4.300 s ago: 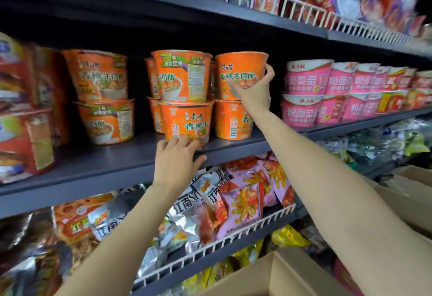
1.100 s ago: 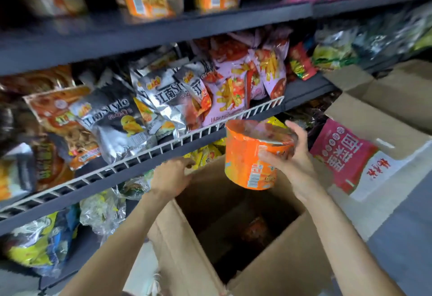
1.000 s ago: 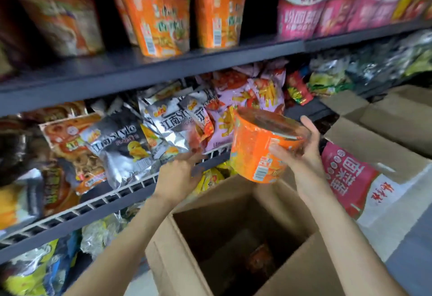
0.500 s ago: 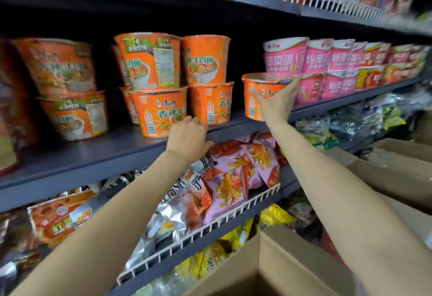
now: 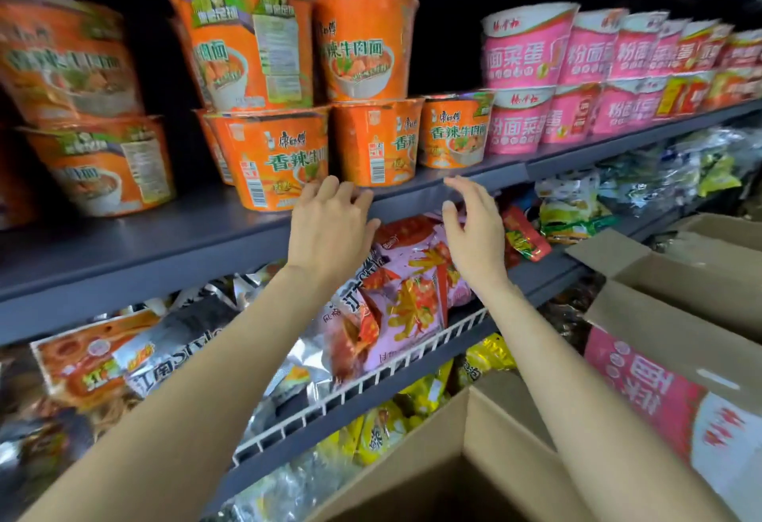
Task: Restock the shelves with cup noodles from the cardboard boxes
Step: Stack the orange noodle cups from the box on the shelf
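Right grip [image 5: 470,228] spread, empty, just below shelf lip. Directly above it: orange cup noodle [image 5: 453,129] upright on shelf [image 5: 123,249], label outward, closing gap beside pink cups [image 5: 519,117]. Left grip [image 5: 330,228] relaxed, fingers on shelf edge, likely for balance. Orange cups visible: at least eight, stacked two high to save depth. Cardboard box [image 5: 453,459] open below both grips; contents unseen.

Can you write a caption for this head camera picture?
Both empty hands, left and right, hover below orange cup noodles on the shelf.
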